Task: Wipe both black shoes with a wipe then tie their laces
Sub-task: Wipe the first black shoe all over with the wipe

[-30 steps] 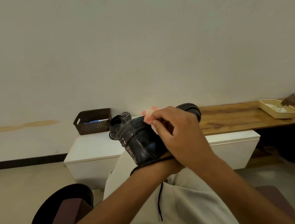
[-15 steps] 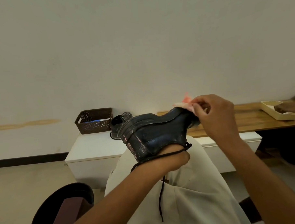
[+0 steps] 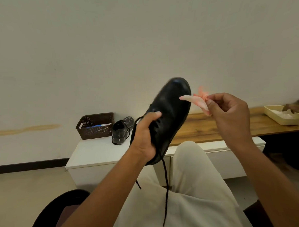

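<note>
My left hand (image 3: 144, 136) grips a black shoe (image 3: 171, 112) at its laced middle and holds it up over my lap, toe pointing up and away. Its untied laces (image 3: 165, 186) hang down over my light trousers. My right hand (image 3: 229, 113) pinches a pale pink wipe (image 3: 195, 101) just right of the shoe; the wipe's tip touches the toe's right side. The second black shoe (image 3: 121, 131) stands on the white cabinet (image 3: 95, 153), laces loose.
A brown perforated basket (image 3: 94, 126) sits left of the second shoe. A wooden bench top (image 3: 214, 127) runs to the right, with a cream tray (image 3: 282, 116) on it and another person's hand at the tray. A dark chair edge (image 3: 52, 213) shows at lower left.
My left hand has turned the shoe from lying sideways to toe-up and raised it. My right hand with the wipe has come off the toe and moved to the shoe's right side.
</note>
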### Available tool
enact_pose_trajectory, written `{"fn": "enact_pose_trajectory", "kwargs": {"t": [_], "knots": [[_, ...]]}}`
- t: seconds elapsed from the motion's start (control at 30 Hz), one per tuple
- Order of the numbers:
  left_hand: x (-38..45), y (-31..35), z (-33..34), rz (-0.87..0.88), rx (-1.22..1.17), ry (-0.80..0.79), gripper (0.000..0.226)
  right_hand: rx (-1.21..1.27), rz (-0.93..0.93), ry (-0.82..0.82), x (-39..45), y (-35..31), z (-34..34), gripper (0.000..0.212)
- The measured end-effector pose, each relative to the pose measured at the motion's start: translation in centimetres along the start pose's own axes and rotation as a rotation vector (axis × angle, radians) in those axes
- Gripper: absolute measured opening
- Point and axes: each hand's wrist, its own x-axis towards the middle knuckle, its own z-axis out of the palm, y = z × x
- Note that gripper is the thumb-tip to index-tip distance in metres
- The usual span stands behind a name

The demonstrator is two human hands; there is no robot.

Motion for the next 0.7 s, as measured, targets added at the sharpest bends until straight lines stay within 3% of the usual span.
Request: {"fn": "enact_pose_trajectory", "kwargs": {"t": [0.23, 0.33, 0.43, 0.7], "knots": [[1.3, 2.5, -0.5, 0.165, -0.542, 0.077, 0.040, 0.113, 0.043, 0.016, -1.1, -1.1, 1.3, 0.009], [1.3, 1.6, -1.0, 0.241, -0.608, 0.163, 0.040, 0.122, -0.001, -0.011, -2.1, -2.0, 2.2, 0.012], [1.4, 0.5, -1.4, 0.268, -0.672, 0.206, 0.056, 0.095, -0.100, -0.043, -2.9, -3.1, 3.3, 0.016], [1.0, 0.2, -1.5, 0.256, -0.684, 0.218, 0.064, -0.261, -0.503, -0.217, -3.9, -4.2, 6.9, 0.022]]}}
